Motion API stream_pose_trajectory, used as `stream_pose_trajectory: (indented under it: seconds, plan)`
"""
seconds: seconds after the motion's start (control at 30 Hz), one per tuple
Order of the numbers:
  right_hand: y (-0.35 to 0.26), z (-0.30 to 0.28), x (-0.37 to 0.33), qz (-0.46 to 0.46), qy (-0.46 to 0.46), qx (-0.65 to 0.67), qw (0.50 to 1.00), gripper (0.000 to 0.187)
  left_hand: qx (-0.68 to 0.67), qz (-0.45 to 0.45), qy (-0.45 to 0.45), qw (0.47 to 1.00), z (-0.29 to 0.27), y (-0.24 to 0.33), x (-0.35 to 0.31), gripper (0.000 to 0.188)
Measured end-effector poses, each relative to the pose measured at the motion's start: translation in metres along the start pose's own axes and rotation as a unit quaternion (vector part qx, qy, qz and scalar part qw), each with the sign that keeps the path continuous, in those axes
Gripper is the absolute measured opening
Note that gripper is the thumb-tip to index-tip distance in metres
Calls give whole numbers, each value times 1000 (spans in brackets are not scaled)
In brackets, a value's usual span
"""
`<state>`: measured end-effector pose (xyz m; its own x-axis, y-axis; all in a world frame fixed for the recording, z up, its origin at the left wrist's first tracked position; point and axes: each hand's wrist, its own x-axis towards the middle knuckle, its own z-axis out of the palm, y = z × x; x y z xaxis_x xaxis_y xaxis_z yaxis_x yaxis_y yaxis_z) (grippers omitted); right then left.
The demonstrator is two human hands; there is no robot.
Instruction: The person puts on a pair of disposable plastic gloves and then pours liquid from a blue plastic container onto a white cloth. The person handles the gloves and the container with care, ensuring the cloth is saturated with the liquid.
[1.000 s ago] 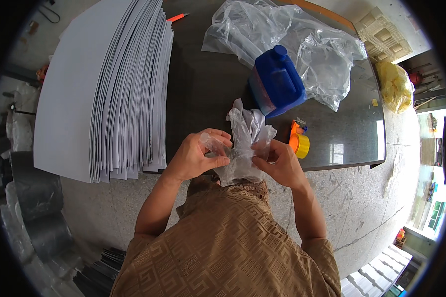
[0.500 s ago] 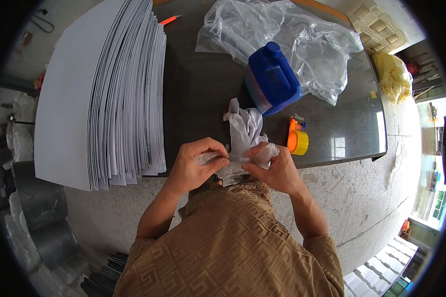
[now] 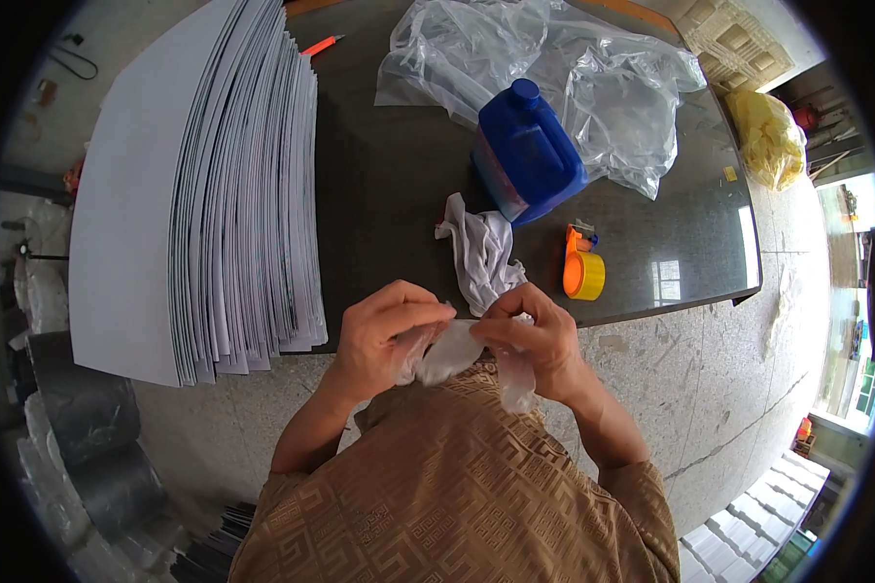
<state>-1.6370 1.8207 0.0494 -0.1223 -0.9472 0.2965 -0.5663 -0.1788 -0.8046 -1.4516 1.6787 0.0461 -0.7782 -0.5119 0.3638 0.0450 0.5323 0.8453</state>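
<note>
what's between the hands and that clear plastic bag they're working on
Nothing visible. The left hand and the right hand both already pinch the clear plastic bag directly, just off the near edge of the dark table.

We see a tall stack of grey-white sheets point(image 3: 194, 185) left of the hands, a white rag point(image 3: 481, 255) just above them, a blue jug point(image 3: 527, 151) beyond it, an orange-yellow tape dispenser point(image 3: 583, 272) up-right, crumpled clear plastic bags point(image 3: 593, 68) farther up, and an orange cutter point(image 3: 319, 45) far up-left on the dark table point(image 3: 399, 185).
</note>
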Motion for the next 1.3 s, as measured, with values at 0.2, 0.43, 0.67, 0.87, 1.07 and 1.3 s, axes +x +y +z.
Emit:
stream_pose_trajectory:
  seconds: [0.2,0.43,0.67,0.87,1.07,1.3]
  plan:
    - [-6,4,-3,-130,59,-62,988,39,110,208,66,970,1,-4,-4,24]
    - [-7,6,-4,-184,106,-94,973,36,172,275,101,940,5,-7,-10,28]
    - [-6,6,-5,-186,110,-92,972,33,158,284,121,938,5,-14,-11,29]
    - [-6,6,-5,-186,106,-82,973,31,187,275,91,939,4,-6,-5,30]
    - [-3,6,-8,-170,90,-65,979,37,131,214,102,963,11,-9,-5,34]
    - [5,8,-13,-124,97,-54,986,38,59,186,81,977,5,-14,3,28]
